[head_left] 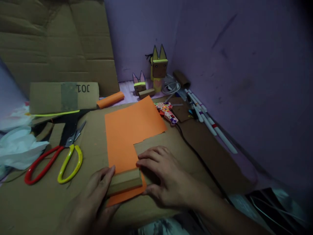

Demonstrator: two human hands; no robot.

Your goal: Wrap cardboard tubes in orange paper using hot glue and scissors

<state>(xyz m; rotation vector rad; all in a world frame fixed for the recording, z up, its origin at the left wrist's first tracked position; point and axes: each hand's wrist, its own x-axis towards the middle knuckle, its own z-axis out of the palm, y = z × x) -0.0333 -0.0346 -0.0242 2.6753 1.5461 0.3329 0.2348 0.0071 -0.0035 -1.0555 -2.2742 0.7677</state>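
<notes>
A sheet of orange paper (132, 124) with a notch cut from its right side lies on a cardboard surface. Across its near end rests a folded cardboard tube (126, 181), with a strip of paper showing in front of it. My left hand (94, 192) grips the tube's left end, thumb on top and the other fingers partly hidden below. At the right end, my right hand (166, 179) has its fingertips on the paper's edge near the tube and its thumb at the paper's near corner.
Red-and-yellow-handled scissors (70, 142) lie open at left beside crumpled white plastic (19, 147). A patterned glue gun (168, 112) trails a black cord (200, 160) down the right. Farther back are an orange roll (111, 99), cardboard animal figures (160, 68) and white paper sticks (207, 120).
</notes>
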